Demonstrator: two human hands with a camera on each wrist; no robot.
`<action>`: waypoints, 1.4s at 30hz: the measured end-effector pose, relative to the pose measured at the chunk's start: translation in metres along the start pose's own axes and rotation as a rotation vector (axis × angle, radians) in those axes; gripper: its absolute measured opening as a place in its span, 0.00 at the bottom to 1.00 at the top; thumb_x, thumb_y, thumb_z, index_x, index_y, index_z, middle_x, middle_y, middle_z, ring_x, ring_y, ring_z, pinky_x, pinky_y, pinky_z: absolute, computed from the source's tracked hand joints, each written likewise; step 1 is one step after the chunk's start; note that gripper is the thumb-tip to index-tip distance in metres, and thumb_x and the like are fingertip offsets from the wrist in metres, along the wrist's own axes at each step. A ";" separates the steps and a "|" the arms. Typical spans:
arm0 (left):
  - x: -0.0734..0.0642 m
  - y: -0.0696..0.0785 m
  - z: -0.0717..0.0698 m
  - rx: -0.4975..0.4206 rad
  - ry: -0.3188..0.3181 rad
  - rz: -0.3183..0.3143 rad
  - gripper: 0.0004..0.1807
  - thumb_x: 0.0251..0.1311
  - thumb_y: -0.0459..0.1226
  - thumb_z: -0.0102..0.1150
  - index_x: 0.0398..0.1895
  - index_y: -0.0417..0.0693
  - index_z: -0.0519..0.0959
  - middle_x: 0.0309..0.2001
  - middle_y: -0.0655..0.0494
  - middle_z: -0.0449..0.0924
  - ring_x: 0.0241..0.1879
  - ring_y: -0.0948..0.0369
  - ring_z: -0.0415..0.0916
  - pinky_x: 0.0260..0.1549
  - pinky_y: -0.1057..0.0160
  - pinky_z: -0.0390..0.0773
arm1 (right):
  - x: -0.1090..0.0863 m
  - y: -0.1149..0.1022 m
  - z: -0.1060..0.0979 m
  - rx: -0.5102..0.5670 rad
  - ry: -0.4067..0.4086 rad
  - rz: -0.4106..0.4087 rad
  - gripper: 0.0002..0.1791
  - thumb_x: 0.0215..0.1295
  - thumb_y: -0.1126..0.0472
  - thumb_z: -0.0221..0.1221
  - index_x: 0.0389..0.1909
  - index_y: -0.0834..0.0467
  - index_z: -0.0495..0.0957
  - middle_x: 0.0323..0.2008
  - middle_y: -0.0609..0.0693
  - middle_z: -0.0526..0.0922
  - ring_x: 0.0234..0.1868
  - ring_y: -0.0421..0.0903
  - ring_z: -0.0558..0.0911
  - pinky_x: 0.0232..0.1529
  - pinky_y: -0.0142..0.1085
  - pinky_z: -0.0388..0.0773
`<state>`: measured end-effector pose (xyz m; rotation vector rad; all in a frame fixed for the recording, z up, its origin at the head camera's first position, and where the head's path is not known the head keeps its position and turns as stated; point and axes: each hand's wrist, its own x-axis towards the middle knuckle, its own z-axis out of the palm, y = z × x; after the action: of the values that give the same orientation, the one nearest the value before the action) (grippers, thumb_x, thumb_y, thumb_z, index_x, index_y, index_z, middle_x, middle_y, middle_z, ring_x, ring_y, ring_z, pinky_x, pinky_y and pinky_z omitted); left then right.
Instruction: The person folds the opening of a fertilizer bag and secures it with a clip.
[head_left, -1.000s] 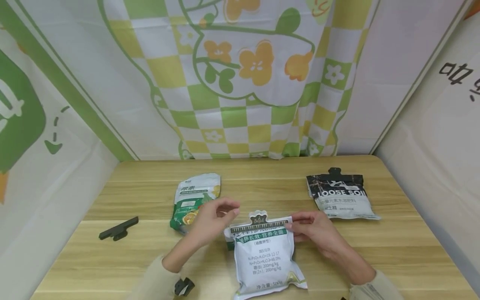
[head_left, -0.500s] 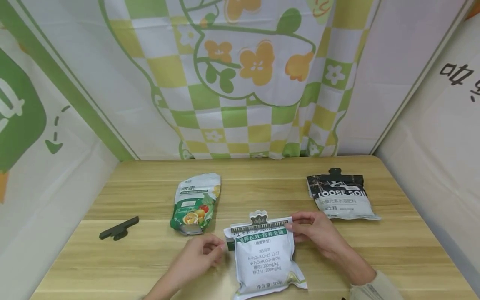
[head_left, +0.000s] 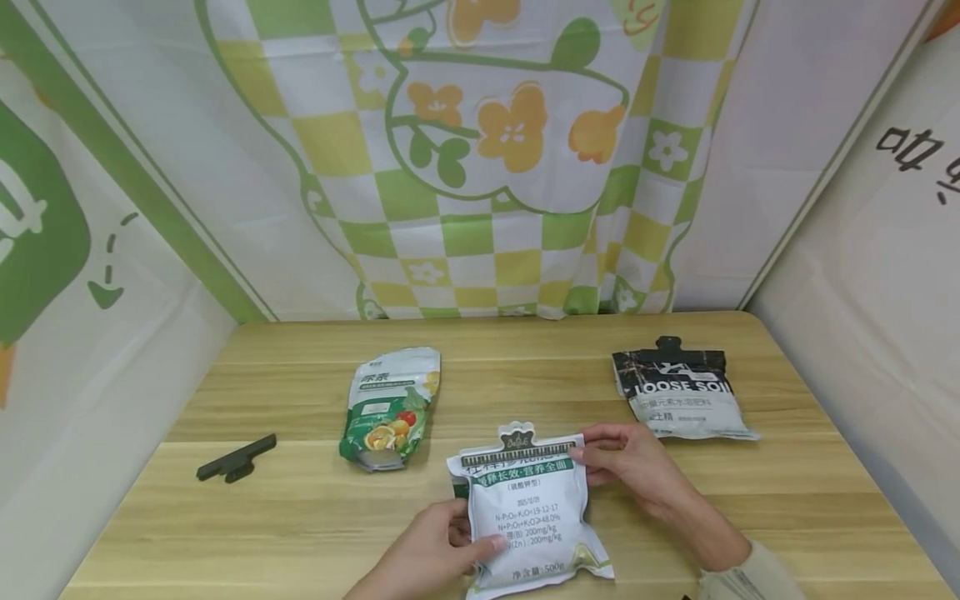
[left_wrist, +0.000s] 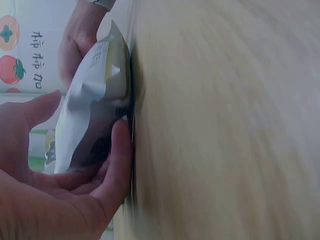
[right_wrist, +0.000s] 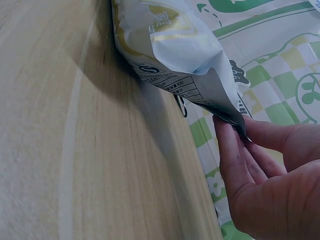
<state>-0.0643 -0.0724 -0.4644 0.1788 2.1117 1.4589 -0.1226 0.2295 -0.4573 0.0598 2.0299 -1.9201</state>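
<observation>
A white fertilizer bag (head_left: pixel 534 512) lies near the front middle of the wooden table, its printed face up. Across its folded top sits a piano-patterned bag clip (head_left: pixel 517 448). At the bag's lower left side, my left hand (head_left: pixel 427 542) has its thumb over the front and its fingers curled under the edge. The left wrist view shows those fingers beneath the bag (left_wrist: pixel 92 95). My right hand (head_left: pixel 637 462) pinches the upper right corner by the clip's end. In the right wrist view, the corner of the bag (right_wrist: pixel 200 60) is between thumb and fingers, raised off the table.
A green and white pouch (head_left: pixel 392 408) printed with fruit lies at the back left. Further left is a loose black bag clip (head_left: pixel 237 458). A black and white "LOOSE SOIL" bag (head_left: pixel 686 396) with a black clip lies at the back right. Fabric walls enclose the table.
My left hand has come down from beside the clip, past the bag's upper left corner, to its lower left side and taken hold there. The right hand and the bag have stayed put.
</observation>
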 end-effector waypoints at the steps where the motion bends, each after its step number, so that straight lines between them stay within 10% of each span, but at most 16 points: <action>1: 0.001 0.001 0.002 0.001 -0.002 0.009 0.26 0.65 0.48 0.72 0.58 0.40 0.81 0.40 0.54 0.87 0.41 0.59 0.83 0.38 0.63 0.85 | 0.000 0.000 0.000 0.000 0.001 0.003 0.26 0.64 0.66 0.70 0.58 0.76 0.75 0.40 0.54 0.92 0.38 0.44 0.90 0.43 0.39 0.90; 7: 0.003 0.001 0.012 -0.007 0.025 0.037 0.28 0.66 0.49 0.71 0.61 0.43 0.79 0.49 0.53 0.89 0.50 0.57 0.85 0.50 0.50 0.87 | 0.000 0.000 0.000 0.000 -0.009 -0.005 0.26 0.65 0.66 0.70 0.58 0.77 0.75 0.40 0.54 0.92 0.37 0.44 0.90 0.42 0.39 0.90; 27: 0.007 0.009 0.007 0.050 0.085 0.100 0.23 0.68 0.48 0.69 0.55 0.40 0.82 0.48 0.50 0.89 0.48 0.57 0.86 0.44 0.59 0.87 | -0.002 -0.008 0.002 -0.005 0.076 0.016 0.29 0.64 0.67 0.70 0.61 0.77 0.73 0.39 0.55 0.91 0.35 0.45 0.88 0.40 0.38 0.90; 42: 0.019 0.015 0.003 -0.097 0.177 0.168 0.19 0.65 0.39 0.72 0.49 0.32 0.84 0.40 0.43 0.91 0.37 0.60 0.88 0.34 0.69 0.86 | -0.001 -0.014 0.000 0.032 0.121 -0.019 0.27 0.65 0.67 0.69 0.60 0.77 0.74 0.39 0.55 0.90 0.33 0.47 0.90 0.42 0.41 0.91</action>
<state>-0.0814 -0.0566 -0.4587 0.2006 2.2032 1.7287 -0.1256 0.2286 -0.4438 0.1694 2.0828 -2.0056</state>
